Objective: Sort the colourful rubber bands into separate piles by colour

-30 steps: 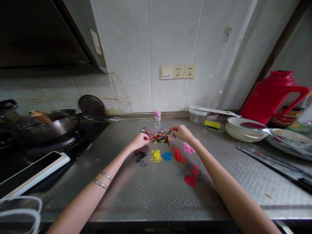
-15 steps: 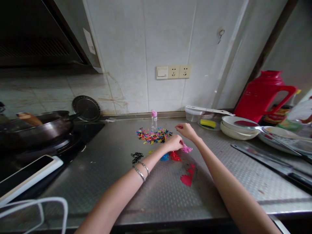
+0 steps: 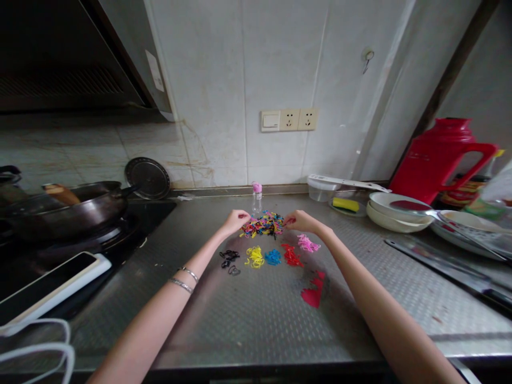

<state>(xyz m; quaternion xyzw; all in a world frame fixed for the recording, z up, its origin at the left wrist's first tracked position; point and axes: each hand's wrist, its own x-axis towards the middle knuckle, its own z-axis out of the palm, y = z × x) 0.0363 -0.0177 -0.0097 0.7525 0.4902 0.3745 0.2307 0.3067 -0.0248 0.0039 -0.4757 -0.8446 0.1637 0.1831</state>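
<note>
A mixed heap of small coloured rubber bands point(image 3: 262, 225) lies on the metal counter in front of a small clear bottle point(image 3: 257, 202) with a pink cap. At the heap's left edge is my left hand point(image 3: 236, 222), its fingers pinched together. My right hand point(image 3: 303, 221) pinches at the right edge; what either pinch holds is too small to see. Nearer me are sorted piles of black bands point(image 3: 229, 257), yellow bands point(image 3: 255, 257), blue bands point(image 3: 273, 257) and red bands point(image 3: 293, 255), with pink bands point(image 3: 308, 243) further right.
A torn red piece point(image 3: 313, 290) lies on the counter point(image 3: 240, 320) near the front. To the left are a pan point(image 3: 76, 210) and a white device point(image 3: 52, 288). Bowls point(image 3: 398, 213), a knife point(image 3: 440, 269), a yellow sponge point(image 3: 345, 205) and a red thermos point(image 3: 434, 160) stand on the right.
My left hand has moved from the pink pile leftward to the mixed heap, uncovering the yellow and blue piles. My right hand stays by the heap's right side. The view has shifted slightly.
</note>
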